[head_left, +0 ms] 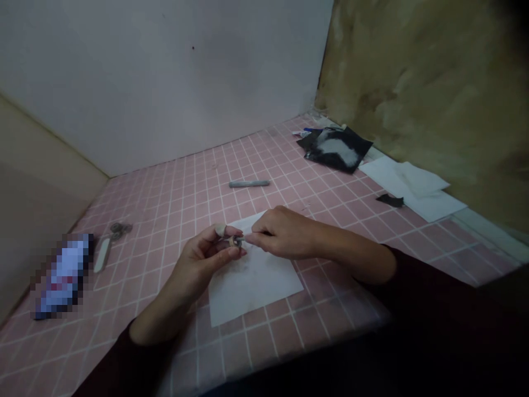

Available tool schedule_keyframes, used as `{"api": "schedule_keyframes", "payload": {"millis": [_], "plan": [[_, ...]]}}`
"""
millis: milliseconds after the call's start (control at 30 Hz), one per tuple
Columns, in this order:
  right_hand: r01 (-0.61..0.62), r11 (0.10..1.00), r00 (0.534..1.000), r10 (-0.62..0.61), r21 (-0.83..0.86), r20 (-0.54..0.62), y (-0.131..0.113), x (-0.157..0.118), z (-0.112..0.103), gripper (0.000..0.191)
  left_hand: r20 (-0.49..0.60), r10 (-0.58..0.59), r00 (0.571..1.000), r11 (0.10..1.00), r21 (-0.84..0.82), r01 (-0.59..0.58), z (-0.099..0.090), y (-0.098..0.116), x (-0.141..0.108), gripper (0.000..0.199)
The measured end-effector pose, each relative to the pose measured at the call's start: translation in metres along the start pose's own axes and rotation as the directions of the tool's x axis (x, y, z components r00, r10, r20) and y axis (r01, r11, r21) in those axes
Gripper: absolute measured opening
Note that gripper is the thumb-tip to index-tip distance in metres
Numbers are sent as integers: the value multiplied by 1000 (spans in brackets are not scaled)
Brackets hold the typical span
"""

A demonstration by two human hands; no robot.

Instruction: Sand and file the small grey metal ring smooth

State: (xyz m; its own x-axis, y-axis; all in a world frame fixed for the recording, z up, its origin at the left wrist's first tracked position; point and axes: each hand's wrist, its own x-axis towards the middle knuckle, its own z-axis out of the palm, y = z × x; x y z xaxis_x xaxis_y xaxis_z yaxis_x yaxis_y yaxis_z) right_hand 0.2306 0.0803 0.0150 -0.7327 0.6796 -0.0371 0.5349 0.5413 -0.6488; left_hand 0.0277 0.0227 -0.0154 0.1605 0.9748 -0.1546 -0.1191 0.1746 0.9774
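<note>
My left hand (206, 258) pinches a small ring-like piece (235, 241) between thumb and fingers; one fingertip has a pale wrapping. Just to its right, my right hand (275, 234) is closed around a thin tool (242, 239), whose tip meets the small piece. Most of the tool is hidden in the fist. Both hands are over a white paper sheet (256, 286), which carries a greyish smudge of dust below the left fingers.
Beyond the hands lies a grey rod (249, 183). On the left are a white stick (102, 255), small grey coils (119, 229) and a blurred packet (64, 275). Black sheets (359, 146), white papers (430, 201) and a dark scrap (390, 200) lie along the right wall.
</note>
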Motion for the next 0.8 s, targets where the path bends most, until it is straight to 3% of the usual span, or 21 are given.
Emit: {"api": "schedule_keyframes", "payload": {"millis": [267, 467, 567, 800], "plan": [[-2, 999, 1000, 2, -44, 19, -2, -2, 0, 36, -2, 34, 999, 999, -5, -34, -1, 0, -1, 8], [-4, 999, 999, 6, -48, 41, -3, -2, 1, 36, 45, -87, 995, 995, -47, 89, -6, -1, 1, 21], [-3, 998, 999, 6, -66, 44, -3, -2, 0, 34, 69, -144, 987, 987, -56, 148, -7, -1, 1, 19], [9, 999, 999, -6, -54, 53, -5, -3, 1, 31, 160, -92, 983, 993, -54, 102, -6, -5, 4, 15]]}}
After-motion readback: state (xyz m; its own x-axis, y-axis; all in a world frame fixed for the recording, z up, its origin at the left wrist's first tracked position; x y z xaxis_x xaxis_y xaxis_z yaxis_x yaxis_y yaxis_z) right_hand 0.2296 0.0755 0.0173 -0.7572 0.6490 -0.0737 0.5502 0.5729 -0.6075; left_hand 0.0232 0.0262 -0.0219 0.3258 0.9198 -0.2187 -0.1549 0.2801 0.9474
